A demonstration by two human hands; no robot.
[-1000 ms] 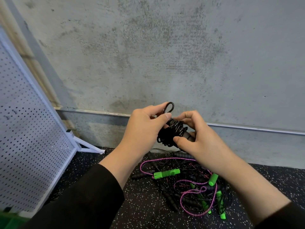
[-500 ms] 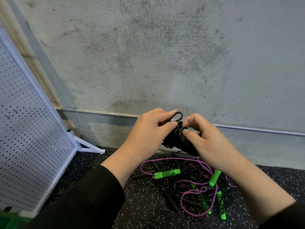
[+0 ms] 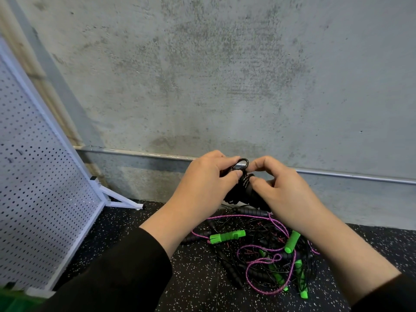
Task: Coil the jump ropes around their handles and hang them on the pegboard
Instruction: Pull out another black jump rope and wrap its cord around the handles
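Both hands hold a black jump rope (image 3: 244, 190) coiled round its handles, raised above the floor. My left hand (image 3: 209, 179) grips the bundle from the left, thumb and forefinger at a small black loop (image 3: 243, 164) sticking up on top. From the right, my right hand (image 3: 281, 188) pinches the coils with thumb and forefinger. Much of the bundle is hidden behind the fingers. The white pegboard (image 3: 38, 176) leans at the left.
Beneath the hands a tangle of ropes (image 3: 258, 248) lies on the speckled black floor (image 3: 198, 278): green handles (image 3: 227, 236), black handles and pink cord. A concrete wall with a metal rail (image 3: 349, 175) stands behind. The pegboard's white foot (image 3: 121, 200) reaches out along the floor.
Both hands have sunk a little with the bundle. The right hand's fingers have come up to the loop, and the loop has drawn down to sit closer between the fingertips.
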